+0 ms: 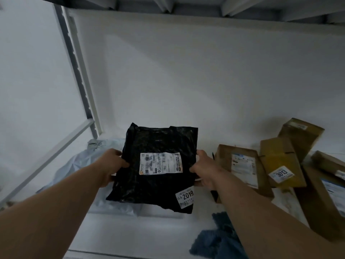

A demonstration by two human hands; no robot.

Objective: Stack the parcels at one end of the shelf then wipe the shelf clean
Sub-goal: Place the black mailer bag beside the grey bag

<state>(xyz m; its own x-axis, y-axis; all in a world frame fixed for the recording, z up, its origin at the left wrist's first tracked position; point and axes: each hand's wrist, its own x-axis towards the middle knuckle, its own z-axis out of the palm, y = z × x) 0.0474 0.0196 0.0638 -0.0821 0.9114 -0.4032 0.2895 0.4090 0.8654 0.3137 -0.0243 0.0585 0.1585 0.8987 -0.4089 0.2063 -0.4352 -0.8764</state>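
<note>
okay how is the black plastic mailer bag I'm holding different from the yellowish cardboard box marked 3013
The black plastic mailer bag is flat, soft and crinkled; the yellowish cardboard box is a rigid block. The left hand and right hand grip the bag by its sides over a pale grey mailer; the box lies untouched, leaning among brown boxes. The bag's numbered sticker reads 2019, the box's 3013. Both carry white labels.

black parcel (pixel 156 165) is crinkly glossy plastic with paper labels, boxes (pixel 242 167) on the right are matt brown cardboard, shelf (pixel 130 234) looks smooth white.
</note>
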